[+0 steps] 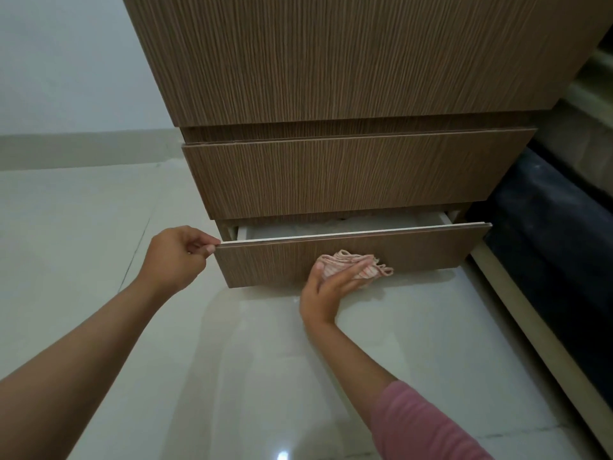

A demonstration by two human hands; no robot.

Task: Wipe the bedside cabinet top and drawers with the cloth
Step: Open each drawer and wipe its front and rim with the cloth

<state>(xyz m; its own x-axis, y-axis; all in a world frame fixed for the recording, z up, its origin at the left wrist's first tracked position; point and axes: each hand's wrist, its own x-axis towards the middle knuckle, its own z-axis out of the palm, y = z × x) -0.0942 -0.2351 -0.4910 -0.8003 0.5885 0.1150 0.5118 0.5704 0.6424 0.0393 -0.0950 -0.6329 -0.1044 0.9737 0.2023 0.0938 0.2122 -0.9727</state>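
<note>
- Head view: left hand (179, 257) pinches bottom drawer (351, 257) corner, slightly open.
- Right hand (328, 287) presses cloth (351, 265) on its front.
- Inside probably still unwiped.

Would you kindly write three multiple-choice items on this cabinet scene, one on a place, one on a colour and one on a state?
1. Where is the cloth pressed?
A. On the cabinet top
B. On the front of the bottom drawer
C. On the floor

2. What colour is the cloth?
A. Pale pink and white
B. Dark blue
C. Green

3. How does the bottom drawer stand?
A. Fully shut
B. Taken out and on the floor
C. Pulled partly open

Answers:
1 B: the right hand holds the cloth flat against that front panel.
2 A: pink stripes show on the whitish fabric.
3 C: its pale inside shows behind the front, and the left hand pinches its top left corner.
</note>
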